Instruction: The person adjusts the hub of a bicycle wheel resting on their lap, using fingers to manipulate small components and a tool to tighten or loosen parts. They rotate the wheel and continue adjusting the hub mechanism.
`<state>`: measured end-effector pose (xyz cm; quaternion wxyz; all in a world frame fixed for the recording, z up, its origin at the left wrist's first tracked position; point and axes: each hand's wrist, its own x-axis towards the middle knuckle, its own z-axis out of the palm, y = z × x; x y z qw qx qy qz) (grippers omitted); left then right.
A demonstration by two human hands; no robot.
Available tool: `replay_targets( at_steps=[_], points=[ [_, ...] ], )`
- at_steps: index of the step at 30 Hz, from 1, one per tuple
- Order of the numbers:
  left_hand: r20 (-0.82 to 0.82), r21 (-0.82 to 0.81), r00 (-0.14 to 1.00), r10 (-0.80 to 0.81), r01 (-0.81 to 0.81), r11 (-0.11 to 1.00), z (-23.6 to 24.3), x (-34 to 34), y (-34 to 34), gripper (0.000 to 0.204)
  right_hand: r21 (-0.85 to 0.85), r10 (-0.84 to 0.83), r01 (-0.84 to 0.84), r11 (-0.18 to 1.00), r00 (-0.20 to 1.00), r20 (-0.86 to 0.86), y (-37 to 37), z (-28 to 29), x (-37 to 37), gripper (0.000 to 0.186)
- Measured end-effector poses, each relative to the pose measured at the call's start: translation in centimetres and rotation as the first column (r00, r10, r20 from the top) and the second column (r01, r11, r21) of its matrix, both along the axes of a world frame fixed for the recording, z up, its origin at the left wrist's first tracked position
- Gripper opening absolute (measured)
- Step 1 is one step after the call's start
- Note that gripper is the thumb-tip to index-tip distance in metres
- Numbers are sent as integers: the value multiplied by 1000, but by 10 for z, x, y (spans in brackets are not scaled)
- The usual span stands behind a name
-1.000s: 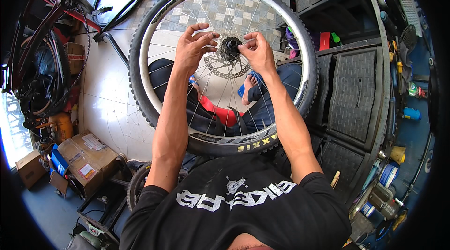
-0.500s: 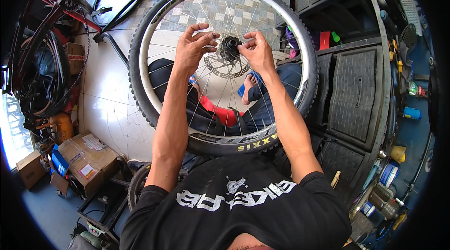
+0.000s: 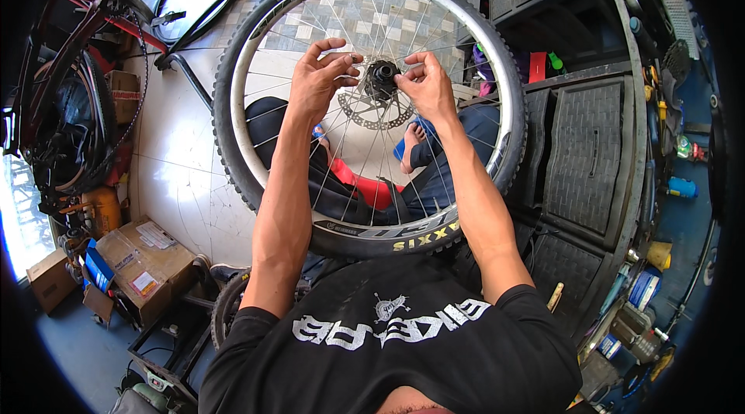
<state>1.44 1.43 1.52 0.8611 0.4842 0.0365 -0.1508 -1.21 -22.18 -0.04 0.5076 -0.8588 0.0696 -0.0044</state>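
A bicycle wheel (image 3: 508, 103) with a black knobbly tyre and silver rim lies across my legs. At its centre is a black hub (image 3: 382, 72), with a perforated disc brake rotor (image 3: 353, 115) beneath. My left hand (image 3: 320, 80) is left of the hub, thumb and fingertips pinched together. A tiny dark thing shows at those fingertips, too small to name. Right beside the hub, my right hand (image 3: 428, 90) has curled fingers, and its thumb tip meets the hub's edge. Whatever lies between those fingertips cannot be made out.
Black drawers (image 3: 586, 158) stand close on the right, beside a shelf with a blue can (image 3: 683, 187) and other supplies. A cardboard box (image 3: 151, 263) sits at lower left. Farther left is a dark red bicycle frame (image 3: 77, 18) with its chain hanging. A red object (image 3: 372, 190) shows below the spokes.
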Motion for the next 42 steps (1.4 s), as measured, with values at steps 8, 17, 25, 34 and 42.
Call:
replay_targets(
  at_steps=[8,17,25,34,42],
  points=[
    [10,29,1000,-27,27,999,0,-2,-3,42,-16,15,-15,1000,1000,0,1,2,0,40],
    [49,-3,991,-121,121,993,-1,-5,-12,44,250,103,-143,958,981,164,-1,36,-4,38],
    [61,27,979,-195,194,981,2,-8,-17,46,25,320,-333,943,924,210,17,67,-6,43],
    [73,99,974,-214,207,973,6,-9,-19,46,-73,376,-369,927,900,220,18,64,-6,46],
    [63,130,974,-216,207,970,6,-9,-19,43,-240,425,-377,894,884,195,17,74,-2,47]
  ],
)
